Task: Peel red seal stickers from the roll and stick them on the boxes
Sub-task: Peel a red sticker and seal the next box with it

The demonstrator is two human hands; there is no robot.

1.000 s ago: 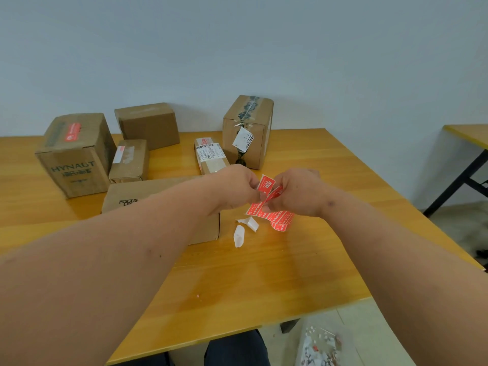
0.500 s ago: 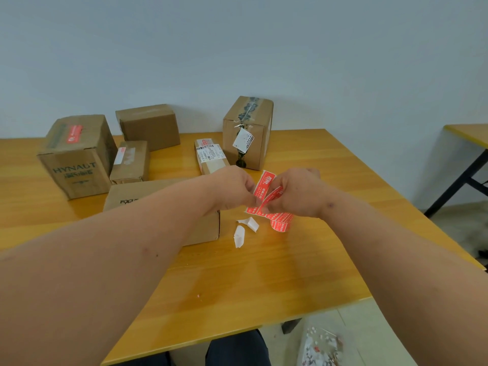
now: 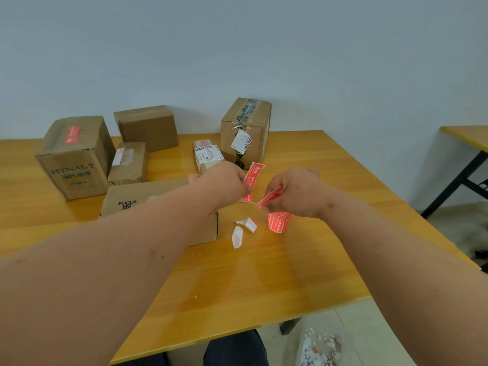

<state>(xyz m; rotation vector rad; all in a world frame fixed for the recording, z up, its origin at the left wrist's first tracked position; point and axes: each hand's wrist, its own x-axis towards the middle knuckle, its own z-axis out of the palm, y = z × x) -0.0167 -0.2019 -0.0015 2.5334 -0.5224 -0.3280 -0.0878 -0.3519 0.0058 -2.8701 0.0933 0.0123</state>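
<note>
Wooden table [image 3: 264,273]; hand-held red sticker [image 3: 253,180]

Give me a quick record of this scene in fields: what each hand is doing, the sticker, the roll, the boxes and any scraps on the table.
left hand: pinches the peeled red sticker
right hand: grips the sticker roll
sticker: lifted, lower end joined to the strip
boxes: six on the table
sealed: HYNAUT box has a red sticker on top
scraps: two white backing pieces beside the FOCUS box
</note>
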